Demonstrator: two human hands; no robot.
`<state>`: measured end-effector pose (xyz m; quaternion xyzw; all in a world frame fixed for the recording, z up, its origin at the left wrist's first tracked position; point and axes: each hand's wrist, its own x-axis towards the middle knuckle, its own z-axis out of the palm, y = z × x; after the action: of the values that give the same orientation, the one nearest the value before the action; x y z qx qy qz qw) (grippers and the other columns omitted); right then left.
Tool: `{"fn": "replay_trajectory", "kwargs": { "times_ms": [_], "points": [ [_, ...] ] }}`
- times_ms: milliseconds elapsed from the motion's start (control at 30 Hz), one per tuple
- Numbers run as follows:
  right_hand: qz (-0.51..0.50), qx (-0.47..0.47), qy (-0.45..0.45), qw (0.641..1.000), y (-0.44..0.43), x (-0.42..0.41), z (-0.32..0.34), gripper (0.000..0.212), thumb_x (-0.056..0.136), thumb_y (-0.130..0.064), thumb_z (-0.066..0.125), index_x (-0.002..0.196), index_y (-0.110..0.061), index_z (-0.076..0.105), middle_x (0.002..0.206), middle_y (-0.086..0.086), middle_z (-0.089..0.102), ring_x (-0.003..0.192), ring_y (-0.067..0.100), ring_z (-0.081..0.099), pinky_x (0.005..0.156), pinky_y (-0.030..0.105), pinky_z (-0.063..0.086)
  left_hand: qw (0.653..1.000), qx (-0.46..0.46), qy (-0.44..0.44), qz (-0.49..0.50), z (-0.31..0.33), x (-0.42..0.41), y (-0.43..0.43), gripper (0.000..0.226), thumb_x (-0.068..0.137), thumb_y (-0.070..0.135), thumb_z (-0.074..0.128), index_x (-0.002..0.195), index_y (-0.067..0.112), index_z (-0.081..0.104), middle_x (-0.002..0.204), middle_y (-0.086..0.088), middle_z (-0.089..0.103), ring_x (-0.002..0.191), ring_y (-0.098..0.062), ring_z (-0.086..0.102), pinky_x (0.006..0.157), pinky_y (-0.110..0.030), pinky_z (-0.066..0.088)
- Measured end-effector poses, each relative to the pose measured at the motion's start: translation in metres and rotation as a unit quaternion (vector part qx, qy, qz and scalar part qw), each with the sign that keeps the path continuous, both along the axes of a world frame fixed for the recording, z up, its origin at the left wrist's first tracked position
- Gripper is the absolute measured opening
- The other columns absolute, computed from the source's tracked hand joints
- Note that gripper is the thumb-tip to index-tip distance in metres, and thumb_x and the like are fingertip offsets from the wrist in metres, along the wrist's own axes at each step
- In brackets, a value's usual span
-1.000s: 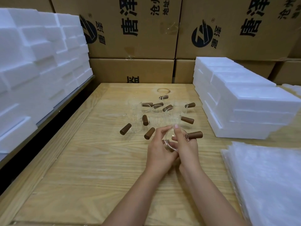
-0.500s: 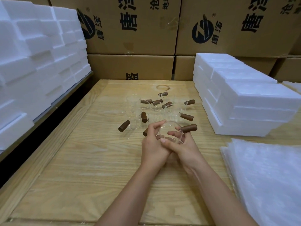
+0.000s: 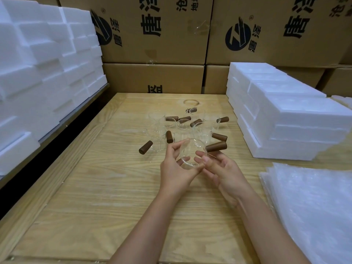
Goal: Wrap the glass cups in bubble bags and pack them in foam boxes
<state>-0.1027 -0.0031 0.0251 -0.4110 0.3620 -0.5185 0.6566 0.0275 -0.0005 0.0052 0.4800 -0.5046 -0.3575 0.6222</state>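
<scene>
Above the wooden surface (image 3: 114, 187), left hand (image 3: 174, 166) pinched the rim of one glass cup (image 3: 192, 154), tilted as if for inspection, right hand (image 3: 219, 168) cradled it loosely with fingers half-open, bubble bags (image 3: 314, 206) waiting within reach at right.
</scene>
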Motion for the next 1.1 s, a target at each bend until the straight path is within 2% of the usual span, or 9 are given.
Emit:
{"fn": "replay_trajectory", "kwargs": {
  "times_ms": [200, 367, 500, 633, 700, 800, 900, 1000, 1100],
  "points": [
    [-0.068, 0.071, -0.028, 0.995, -0.002, 0.004, 0.0, 0.047, 0.07, -0.04, 0.067, 0.103, -0.007, 0.062, 0.102, 0.011, 0.073, 0.094, 0.023, 0.07, 0.072, 0.029, 0.058, 0.997, -0.021, -0.07, 0.001, -0.002, -0.005, 0.003, 0.066, 0.06, 0.018, 0.092, 0.106, 0.041, 0.05, 0.122, 0.022, 0.059, 0.102, 0.007, 0.06, 0.085, -0.016, 0.05],
    [-0.161, 0.141, -0.054, 0.975, -0.002, 0.011, 0.0, 0.042, 0.078, -0.044, 0.068, 0.094, -0.006, 0.063, 0.091, 0.012, 0.071, 0.076, 0.022, 0.069, 0.065, 0.032, 0.058, 0.981, -0.084, -0.176, -0.002, -0.004, -0.016, 0.006, 0.064, 0.067, 0.009, 0.085, 0.11, 0.037, 0.047, 0.124, 0.025, 0.055, 0.115, 0.006, 0.054, 0.092, -0.019, 0.048],
    [-0.184, 0.123, -0.038, 0.974, 0.001, 0.021, 0.001, 0.047, 0.06, -0.047, 0.071, 0.085, -0.008, 0.064, 0.09, 0.009, 0.064, 0.08, 0.02, 0.064, 0.07, 0.028, 0.054, 0.971, -0.115, -0.208, 0.001, -0.007, -0.018, 0.006, 0.058, 0.067, 0.004, 0.082, 0.117, 0.016, 0.055, 0.124, 0.015, 0.057, 0.118, -0.005, 0.057, 0.092, -0.027, 0.05],
    [-0.131, 0.059, -0.033, 0.989, 0.004, 0.025, 0.001, 0.036, 0.058, -0.034, 0.075, 0.082, -0.009, 0.064, 0.073, 0.002, 0.063, 0.072, 0.012, 0.062, 0.059, 0.015, 0.051, 0.973, -0.085, -0.215, 0.013, -0.004, -0.018, 0.007, 0.052, 0.071, 0.006, 0.076, 0.112, 0.027, 0.053, 0.123, 0.032, 0.05, 0.115, -0.003, 0.057, 0.092, -0.015, 0.044],
    [-0.105, 0.061, -0.012, 0.993, 0.002, 0.024, -0.001, 0.044, 0.062, -0.022, 0.078, 0.097, -0.008, 0.056, 0.086, 0.006, 0.064, 0.082, 0.012, 0.064, 0.063, 0.019, 0.05, 0.975, -0.065, -0.212, 0.01, -0.002, -0.016, 0.008, 0.054, 0.073, 0.007, 0.074, 0.108, 0.038, 0.046, 0.122, 0.038, 0.048, 0.116, 0.001, 0.055, 0.092, -0.008, 0.039],
    [-0.081, 0.079, 0.016, 0.994, 0.002, 0.02, -0.003, 0.058, 0.06, -0.014, 0.08, 0.108, -0.006, 0.05, 0.113, 0.011, 0.061, 0.108, 0.023, 0.062, 0.082, 0.034, 0.052, 0.981, -0.044, -0.19, 0.005, -0.003, -0.014, 0.007, 0.064, 0.069, 0.005, 0.077, 0.106, 0.043, 0.044, 0.126, 0.032, 0.052, 0.115, 0.009, 0.053, 0.089, -0.003, 0.037],
    [-0.051, 0.059, 0.016, 0.997, 0.003, 0.014, -0.003, 0.047, 0.06, -0.007, 0.077, 0.099, -0.014, 0.053, 0.107, 0.002, 0.067, 0.101, 0.018, 0.066, 0.065, 0.025, 0.053, 0.989, -0.029, -0.144, 0.004, -0.004, -0.012, 0.004, 0.062, 0.067, 0.014, 0.084, 0.107, 0.043, 0.047, 0.13, 0.023, 0.057, 0.106, 0.009, 0.059, 0.083, -0.006, 0.043],
    [-0.034, 0.071, 0.008, 0.997, 0.0, 0.005, -0.002, 0.058, 0.061, -0.003, 0.077, 0.111, -0.008, 0.048, 0.127, 0.008, 0.057, 0.115, 0.025, 0.06, 0.08, 0.029, 0.054, 0.994, -0.019, -0.104, 0.0, -0.004, -0.01, 0.001, 0.063, 0.066, 0.018, 0.088, 0.111, 0.04, 0.05, 0.129, 0.021, 0.059, 0.106, 0.005, 0.061, 0.082, -0.011, 0.048],
    [-0.019, 0.053, -0.048, 0.997, -0.005, -0.008, 0.002, 0.056, 0.065, -0.014, 0.073, 0.116, -0.015, 0.05, 0.123, 0.009, 0.061, 0.112, 0.031, 0.062, 0.087, 0.041, 0.055, 0.997, -0.007, -0.075, -0.003, -0.005, -0.007, -0.003, 0.065, 0.062, 0.015, 0.09, 0.109, 0.038, 0.052, 0.123, 0.026, 0.057, 0.107, 0.002, 0.061, 0.084, -0.011, 0.048]
  ]
}}
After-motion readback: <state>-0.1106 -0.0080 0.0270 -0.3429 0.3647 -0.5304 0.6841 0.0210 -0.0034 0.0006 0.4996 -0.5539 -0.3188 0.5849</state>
